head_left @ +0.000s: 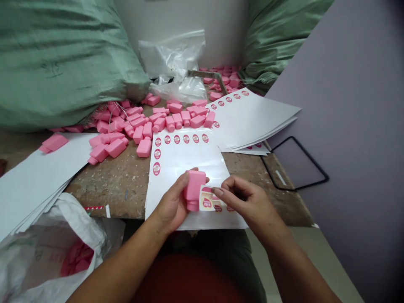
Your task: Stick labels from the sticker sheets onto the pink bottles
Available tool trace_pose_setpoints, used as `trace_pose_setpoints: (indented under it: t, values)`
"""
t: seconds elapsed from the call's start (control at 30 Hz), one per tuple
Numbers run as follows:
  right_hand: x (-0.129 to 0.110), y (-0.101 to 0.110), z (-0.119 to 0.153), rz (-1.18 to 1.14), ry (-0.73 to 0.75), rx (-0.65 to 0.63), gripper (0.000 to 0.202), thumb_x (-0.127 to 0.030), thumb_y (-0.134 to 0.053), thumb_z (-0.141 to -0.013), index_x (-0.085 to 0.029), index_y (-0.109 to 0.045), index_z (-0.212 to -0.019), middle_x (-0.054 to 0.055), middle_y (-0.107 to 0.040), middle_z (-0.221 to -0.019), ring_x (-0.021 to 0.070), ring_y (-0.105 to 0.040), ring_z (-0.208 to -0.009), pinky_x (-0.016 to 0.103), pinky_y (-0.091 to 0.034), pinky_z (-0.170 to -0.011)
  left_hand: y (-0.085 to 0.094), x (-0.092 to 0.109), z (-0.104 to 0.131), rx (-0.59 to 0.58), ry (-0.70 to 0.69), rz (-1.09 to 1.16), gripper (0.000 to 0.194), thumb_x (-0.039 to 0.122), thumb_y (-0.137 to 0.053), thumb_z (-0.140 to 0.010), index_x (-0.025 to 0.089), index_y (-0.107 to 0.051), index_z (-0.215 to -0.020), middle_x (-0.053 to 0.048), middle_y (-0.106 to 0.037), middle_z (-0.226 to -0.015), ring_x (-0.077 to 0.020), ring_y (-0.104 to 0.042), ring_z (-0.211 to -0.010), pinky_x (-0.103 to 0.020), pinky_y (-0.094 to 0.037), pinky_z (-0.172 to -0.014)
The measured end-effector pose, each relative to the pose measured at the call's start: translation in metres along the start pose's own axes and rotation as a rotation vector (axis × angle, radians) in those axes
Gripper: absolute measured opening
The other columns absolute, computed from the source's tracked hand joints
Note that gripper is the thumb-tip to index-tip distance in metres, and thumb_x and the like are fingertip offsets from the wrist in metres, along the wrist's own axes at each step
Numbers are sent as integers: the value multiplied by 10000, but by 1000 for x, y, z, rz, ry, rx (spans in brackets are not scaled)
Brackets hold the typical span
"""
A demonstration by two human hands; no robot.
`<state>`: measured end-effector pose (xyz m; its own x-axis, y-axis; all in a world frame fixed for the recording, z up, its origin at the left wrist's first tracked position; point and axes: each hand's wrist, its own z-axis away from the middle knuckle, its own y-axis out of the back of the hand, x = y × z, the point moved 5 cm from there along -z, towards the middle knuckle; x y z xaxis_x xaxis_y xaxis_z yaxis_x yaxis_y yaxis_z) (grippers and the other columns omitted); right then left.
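My left hand (173, 206) is wrapped round a pink bottle (195, 185), whose neck points down toward me. Between the thumb and a finger of my right hand (241, 195) is a printed label (206, 201) reading "BABY", close beside the bottle's right side. Whether label and bottle touch I cannot tell. Under both hands lies a white sticker sheet (186, 162), with oval pink stickers along its far and left edges and a few near its lower right.
Several pink bottles (143, 147) lie beyond the sheet. More sheets (255, 115) are at right, others (34, 181) at left. Green sacks (63, 63) and a clear bag (176, 59) stand behind. A white sack (47, 252) is lower left, a black frame (311, 158) at right.
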<state>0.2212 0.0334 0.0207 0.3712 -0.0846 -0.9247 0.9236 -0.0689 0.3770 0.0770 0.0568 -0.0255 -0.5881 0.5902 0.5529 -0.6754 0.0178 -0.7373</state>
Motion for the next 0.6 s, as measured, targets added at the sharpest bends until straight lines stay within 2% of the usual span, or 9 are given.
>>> trace_pose_setpoints:
  t: [0.13, 0.3, 0.5, 0.6]
  values:
    - [-9, -4, -2, -6, 27, 3, 327, -440, -638, -758, -216, -475, -586, -48, -474, -508, 100, -437, -465, 242, -361, -462, -6, 0, 7, -14, 46, 33, 484, 479, -510, -898, 121, -558, -1220, -144, -691, -1011, -217, -659, -880, -316, -506, -770]
    - [-5, -7, -3, 32, 34, 4, 330, -451, -627, -783, -212, -480, -608, -20, -565, -559, 105, -478, -486, 239, -377, -468, -5, -4, 9, -9, 67, 27, 501, 511, -420, -927, 134, -545, -1232, -145, -659, -1073, -227, -663, -858, -329, -519, -687]
    - [-2, -6, -6, 78, 42, 28, 333, -455, -629, -786, -210, -486, -612, -44, -510, -527, 98, -458, -475, 241, -356, -477, -6, -5, 10, -24, 62, 28, 492, 509, -463, -913, 129, -556, -1211, -138, -652, -1077, -228, -658, -879, -347, -524, -731]
    - [0, -7, -7, 101, 41, 33, 327, -459, -623, -784, -212, -493, -612, -43, -507, -521, 105, -456, -486, 248, -349, -492, -5, -5, 11, -25, 47, 25, 476, 497, -542, -879, 131, -574, -1181, -127, -644, -1072, -220, -648, -884, -330, -525, -721]
